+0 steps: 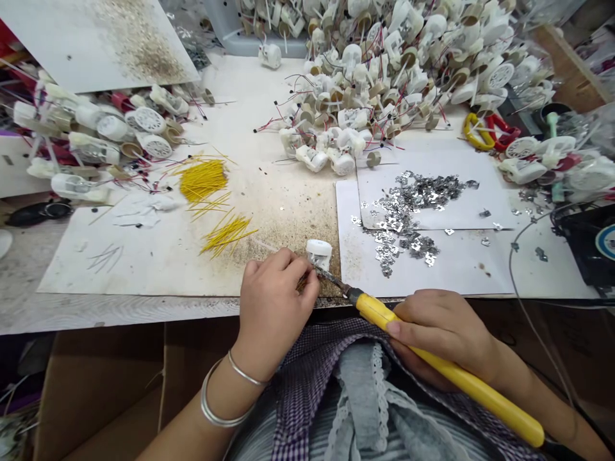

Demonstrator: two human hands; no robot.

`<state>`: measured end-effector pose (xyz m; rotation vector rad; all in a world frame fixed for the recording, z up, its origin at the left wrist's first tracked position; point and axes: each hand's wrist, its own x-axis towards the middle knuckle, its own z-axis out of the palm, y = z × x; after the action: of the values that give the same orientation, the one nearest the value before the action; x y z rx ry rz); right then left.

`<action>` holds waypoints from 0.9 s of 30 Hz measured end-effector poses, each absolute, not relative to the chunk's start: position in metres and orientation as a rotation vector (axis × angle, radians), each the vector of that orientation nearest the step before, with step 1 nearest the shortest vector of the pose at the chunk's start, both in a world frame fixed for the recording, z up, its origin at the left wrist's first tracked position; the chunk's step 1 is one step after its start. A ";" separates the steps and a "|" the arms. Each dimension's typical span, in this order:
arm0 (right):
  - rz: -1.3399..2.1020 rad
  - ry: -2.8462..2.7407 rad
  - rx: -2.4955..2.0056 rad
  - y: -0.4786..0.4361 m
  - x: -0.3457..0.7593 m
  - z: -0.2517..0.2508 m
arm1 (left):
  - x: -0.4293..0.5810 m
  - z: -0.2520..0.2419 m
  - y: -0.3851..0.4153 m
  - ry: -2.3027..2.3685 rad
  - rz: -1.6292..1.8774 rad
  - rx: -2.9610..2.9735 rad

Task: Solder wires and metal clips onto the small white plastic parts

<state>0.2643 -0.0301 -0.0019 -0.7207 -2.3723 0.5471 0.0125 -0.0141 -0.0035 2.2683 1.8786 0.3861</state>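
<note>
Yellow soldering iron [480,390] in right hand [444,333]

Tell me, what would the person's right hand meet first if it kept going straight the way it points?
Probably the small white plastic part held by the left hand. The right hand grips a yellow-handled soldering iron whose tip points right at it, though depth is hard to judge here.

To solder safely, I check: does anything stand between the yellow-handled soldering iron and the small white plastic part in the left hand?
Nothing visible stands there: the yellow-handled soldering iron reaches the small white plastic part beside the left hand.
</note>
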 end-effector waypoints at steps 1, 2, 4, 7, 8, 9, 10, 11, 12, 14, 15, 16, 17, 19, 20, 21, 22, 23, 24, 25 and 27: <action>0.571 -2.322 -0.735 -0.032 0.265 -0.001 | 0.012 -0.003 -0.014 1.880 0.384 2.271; 0.597 -2.254 -0.742 -0.033 0.266 0.000 | 0.012 -0.003 -0.014 1.882 0.383 2.273; 0.613 -2.087 -0.782 -0.035 0.269 -0.001 | 0.012 -0.003 -0.014 1.884 0.380 2.275; 0.560 -1.758 -0.969 -0.033 0.275 -0.009 | 0.012 -0.003 -0.014 1.880 0.378 2.270; 0.553 -1.640 -1.013 -0.030 0.276 -0.013 | 0.012 -0.003 -0.014 1.877 0.381 2.269; 0.556 -1.534 -1.031 -0.026 0.277 -0.017 | 0.011 -0.003 -0.013 1.875 0.384 2.269; 0.562 -1.456 -1.031 -0.021 0.278 -0.021 | 0.011 -0.003 -0.013 1.874 0.388 2.272; 0.561 -1.413 -1.038 -0.016 0.279 -0.025 | 0.011 -0.003 -0.013 1.873 0.392 2.277; 0.554 -1.403 -1.057 -0.010 0.281 -0.029 | 0.011 -0.003 -0.012 1.873 0.396 2.285; 0.527 -1.434 -1.146 -0.001 0.283 -0.033 | 0.011 -0.004 -0.011 1.880 0.406 2.304; 0.498 -1.476 -1.200 0.003 0.284 -0.035 | 0.012 -0.005 -0.009 1.880 0.411 2.316; 0.458 -1.537 -1.247 0.006 0.284 -0.036 | 0.012 -0.005 -0.008 1.878 0.417 2.329; 0.406 -1.622 -1.283 0.009 0.284 -0.036 | 0.013 -0.005 -0.006 1.877 0.423 2.340; 0.259 -1.815 -1.318 0.014 0.284 -0.038 | 0.015 -0.006 -0.001 1.869 0.431 2.364; 0.187 -1.900 -1.318 0.016 0.285 -0.039 | 0.016 -0.005 0.001 1.864 0.433 2.380; 0.134 -1.968 -1.315 0.018 0.285 -0.041 | 0.017 -0.005 0.003 1.861 0.435 2.397; 0.104 -2.015 -1.314 0.020 0.286 -0.044 | 0.017 -0.004 0.005 1.855 0.433 2.413; 0.094 -2.044 -1.316 0.021 0.287 -0.046 | 0.017 -0.004 0.006 1.843 0.431 2.429; 0.104 -2.066 -1.316 0.022 0.288 -0.048 | 0.017 -0.003 0.006 1.827 0.430 2.443; 0.125 -2.082 -1.318 0.023 0.289 -0.050 | 0.016 -0.002 0.005 1.810 0.434 2.454; 0.164 -2.099 -1.316 0.022 0.291 -0.052 | 0.014 -0.002 0.001 1.778 0.452 2.465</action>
<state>0.2906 0.0225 -0.0515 -1.3162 -2.0987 0.1642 0.0143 0.0012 -0.0015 2.4654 1.7777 0.4519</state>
